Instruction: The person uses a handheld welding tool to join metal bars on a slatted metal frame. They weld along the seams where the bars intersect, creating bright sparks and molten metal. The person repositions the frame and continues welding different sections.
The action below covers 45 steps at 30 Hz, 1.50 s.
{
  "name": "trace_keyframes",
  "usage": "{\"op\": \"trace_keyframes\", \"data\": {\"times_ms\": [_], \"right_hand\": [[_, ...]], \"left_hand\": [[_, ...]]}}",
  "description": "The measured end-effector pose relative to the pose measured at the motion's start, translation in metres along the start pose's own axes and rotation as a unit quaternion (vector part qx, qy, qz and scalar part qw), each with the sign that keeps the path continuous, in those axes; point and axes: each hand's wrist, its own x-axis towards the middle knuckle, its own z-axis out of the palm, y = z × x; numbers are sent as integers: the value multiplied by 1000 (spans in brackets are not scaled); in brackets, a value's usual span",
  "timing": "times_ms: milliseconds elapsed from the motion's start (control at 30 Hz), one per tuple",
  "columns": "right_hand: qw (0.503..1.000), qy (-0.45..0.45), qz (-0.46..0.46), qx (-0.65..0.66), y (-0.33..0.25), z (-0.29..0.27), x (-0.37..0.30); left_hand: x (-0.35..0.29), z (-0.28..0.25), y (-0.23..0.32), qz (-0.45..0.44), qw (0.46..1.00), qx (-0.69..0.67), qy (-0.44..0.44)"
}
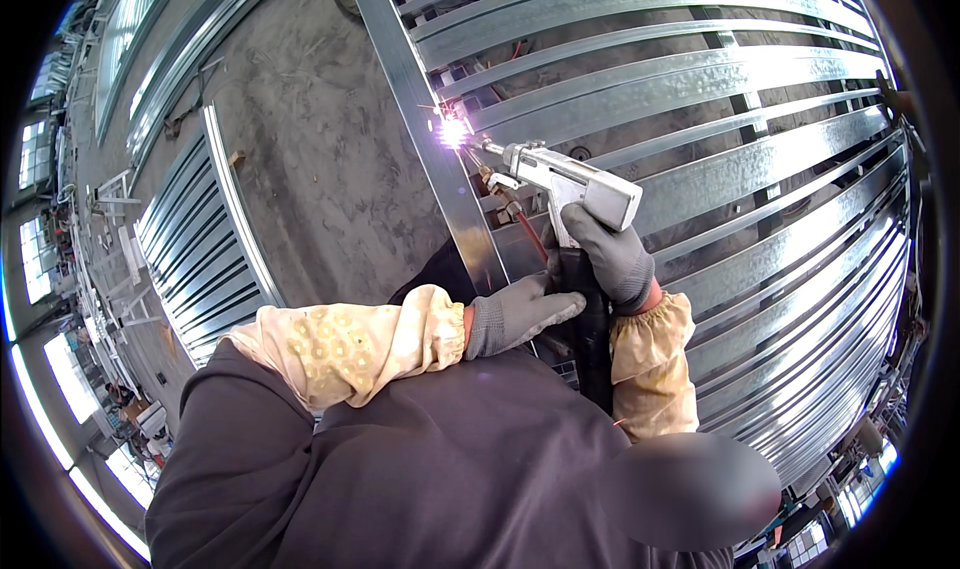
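My right hand (615, 259), in a grey glove, is wrapped round the grip of a silver-white handheld welding gun (585, 184). Its nozzle points to the upper left, at a bright violet-white spark (453, 132) where a slat meets the long metal rail (415, 99). Below the grip, my gloved left hand (520, 312) holds the black sleeved hose (592, 339) of the gun, its fingers laid across it. The far side of the left fingers is partly hidden. A reddish tube (530, 231) runs beside the gun from a brass fitting.
A large frame of parallel galvanized slats (660, 74) fills the right side. Another slatted panel (205, 244) lies at the left on the grey floor (310, 139). Long metal profiles (190, 44) lie farther off at upper left. Stands and windows line the left rim.
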Motion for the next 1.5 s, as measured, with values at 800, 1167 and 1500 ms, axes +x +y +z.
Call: {"op": "trace_keyframes", "data": {"times_ms": [800,1167,1500], "right_hand": [[1000,4,-9,-3,4,3,-15],[1000,11,20,11,5,5,-23],[1000,4,4,-8,7,5,-26]], "left_hand": [[-5,7,-10,-11,1000,22,-4],[-2,5,-25,-9,1000,15,-3],[-13,19,-9,-19,1000,9,18]]}}
